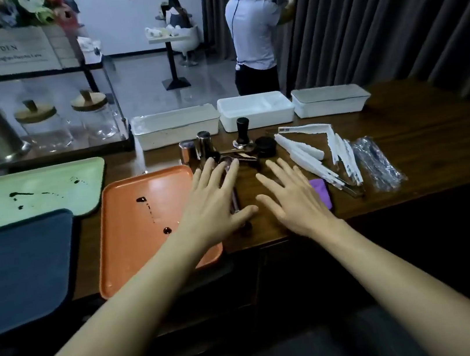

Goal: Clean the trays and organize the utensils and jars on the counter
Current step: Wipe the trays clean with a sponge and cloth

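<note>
**Two flat hands over the counter**

The left hand [216, 202] and right hand [295, 202] are spread wide, fingers straight, holding nothing. The left hand is over a long metal spoon [234, 200]. The right hand covers part of a purple cloth [321, 191]. The orange tray [136, 223], with dark spots, lies at the counter's front edge. The green tray [31, 190] and blue tray [16, 271] lie farther left. Two glass jars [43, 127] stand at the back left.

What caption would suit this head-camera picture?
Left hand and right hand spread open over utensils, beside a stained orange tray on the counter.
</note>
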Demonstrator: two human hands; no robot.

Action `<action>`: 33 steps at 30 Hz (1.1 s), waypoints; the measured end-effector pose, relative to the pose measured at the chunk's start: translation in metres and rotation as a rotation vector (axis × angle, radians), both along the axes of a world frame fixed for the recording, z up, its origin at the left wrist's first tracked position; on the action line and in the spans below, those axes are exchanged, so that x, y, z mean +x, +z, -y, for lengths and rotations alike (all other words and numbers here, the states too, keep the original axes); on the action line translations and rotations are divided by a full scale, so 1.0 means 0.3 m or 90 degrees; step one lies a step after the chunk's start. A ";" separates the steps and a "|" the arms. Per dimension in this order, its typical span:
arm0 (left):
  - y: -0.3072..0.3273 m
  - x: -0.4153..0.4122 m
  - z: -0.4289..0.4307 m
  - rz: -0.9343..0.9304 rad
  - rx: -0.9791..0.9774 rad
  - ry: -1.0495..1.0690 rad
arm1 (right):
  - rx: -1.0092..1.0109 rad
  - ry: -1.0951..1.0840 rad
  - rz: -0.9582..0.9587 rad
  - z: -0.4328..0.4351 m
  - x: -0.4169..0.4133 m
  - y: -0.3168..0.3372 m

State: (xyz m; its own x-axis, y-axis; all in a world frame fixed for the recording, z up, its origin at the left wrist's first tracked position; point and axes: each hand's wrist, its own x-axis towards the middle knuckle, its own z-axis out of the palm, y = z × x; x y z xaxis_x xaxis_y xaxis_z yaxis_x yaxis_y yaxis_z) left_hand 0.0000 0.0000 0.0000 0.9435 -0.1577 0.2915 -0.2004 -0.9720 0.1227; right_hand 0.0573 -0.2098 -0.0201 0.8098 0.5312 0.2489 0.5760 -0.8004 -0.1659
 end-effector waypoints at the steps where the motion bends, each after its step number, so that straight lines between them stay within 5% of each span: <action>1: -0.015 0.008 0.039 -0.007 0.004 -0.004 | -0.011 -0.008 -0.019 0.044 0.005 -0.009; 8: -0.135 0.085 0.254 -0.019 -0.034 -0.004 | -0.040 0.037 -0.160 0.269 0.069 -0.129; 16: -0.215 0.056 0.286 -0.021 0.045 0.045 | -0.042 0.279 -0.220 0.289 0.155 -0.093; 22: -0.217 -0.001 0.263 0.038 0.080 0.072 | -0.008 0.182 -0.020 0.231 0.135 -0.119; 33: -0.240 -0.030 0.234 0.061 0.023 0.065 | 0.057 0.265 -0.133 0.256 0.131 -0.155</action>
